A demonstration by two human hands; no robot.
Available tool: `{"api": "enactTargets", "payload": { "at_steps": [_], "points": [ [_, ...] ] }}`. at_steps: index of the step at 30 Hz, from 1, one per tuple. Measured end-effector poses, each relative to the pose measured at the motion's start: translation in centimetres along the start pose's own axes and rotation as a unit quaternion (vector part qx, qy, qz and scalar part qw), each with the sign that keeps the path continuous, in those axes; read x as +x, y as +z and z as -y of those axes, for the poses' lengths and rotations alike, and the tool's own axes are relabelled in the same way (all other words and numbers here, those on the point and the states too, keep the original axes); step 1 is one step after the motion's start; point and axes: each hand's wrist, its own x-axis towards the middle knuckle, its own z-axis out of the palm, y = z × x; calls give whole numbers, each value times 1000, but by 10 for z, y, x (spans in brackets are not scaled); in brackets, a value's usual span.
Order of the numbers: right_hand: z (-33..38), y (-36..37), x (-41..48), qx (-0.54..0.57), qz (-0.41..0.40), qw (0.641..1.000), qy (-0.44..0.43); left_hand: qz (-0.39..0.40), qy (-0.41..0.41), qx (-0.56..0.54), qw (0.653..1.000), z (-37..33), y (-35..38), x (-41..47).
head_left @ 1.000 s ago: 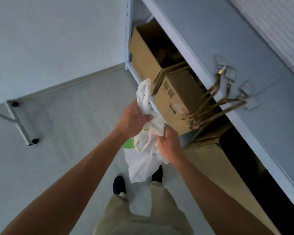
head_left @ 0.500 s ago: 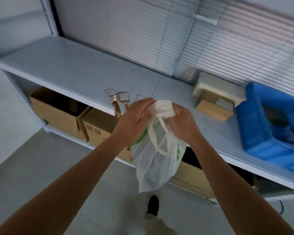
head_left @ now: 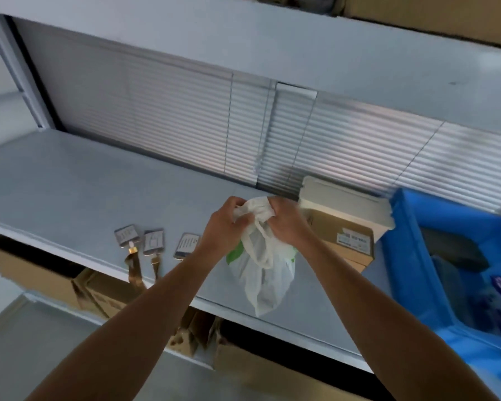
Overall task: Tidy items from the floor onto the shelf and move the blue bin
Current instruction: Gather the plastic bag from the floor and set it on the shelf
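Dim, cool, even light, with motion blur smearing the right edge and wide-angle bending of straight lines.

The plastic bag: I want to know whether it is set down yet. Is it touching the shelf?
Cannot tell. In the head view both hands grip the plastic bag by its top, and it hangs in front of the shelf, hiding any contact or gap.

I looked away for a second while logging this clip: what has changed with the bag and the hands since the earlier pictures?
The white plastic bag has come up from over the floor to hang above the shelf. The left hand and right hand now bunch its top together. Unchanged: both hands still grip the bag, and the blue bin stays on the shelf.
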Motion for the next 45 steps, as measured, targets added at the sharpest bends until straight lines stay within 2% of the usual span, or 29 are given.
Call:
{"api": "enactTargets", "payload": {
  "at_steps": [8,12,15,17,18,20,22,25,28,30,33,37,40,43,45],
  "points": [
    [-64,48,-4,71,77,991,87,-10,-82,60,995,59,41,25],
    [-81,67,-19,158,10,968,195,-7,-217,50,975,91,56,27],
    [-88,90,-32,198,-52,943,263,49,-295,127,946,103,66,22],
    [-91,106,-37,145,-89,932,319,51,-321,72,943,111,69,19],
    [-89,109,-40,120,-82,920,364,50,-333,16,941,113,69,18],
    [-91,118,-45,137,-58,883,446,45,-345,-61,936,119,71,18],
    [-102,130,-51,148,-33,868,472,39,-336,-86,937,119,72,17],
    [-101,140,-52,172,2,867,468,62,-304,-87,947,121,76,23],
    [-92,136,-39,260,-20,834,485,62,-300,-92,948,122,82,36],
    [-98,136,-24,264,-4,845,465,30,-309,-96,946,123,84,51],
    [-105,133,12,279,-26,848,449,-23,-278,-81,957,126,90,80],
    [-119,137,59,379,-15,816,436,-68,-236,-115,963,111,89,116],
    [-140,133,83,424,-11,805,415,-70,-228,-151,959,105,90,142],
    [-122,104,87,452,16,796,402,-30,-197,-101,975,107,89,158],
    [-120,100,87,394,44,819,414,-31,-169,-23,985,114,93,152]
  ]
}}
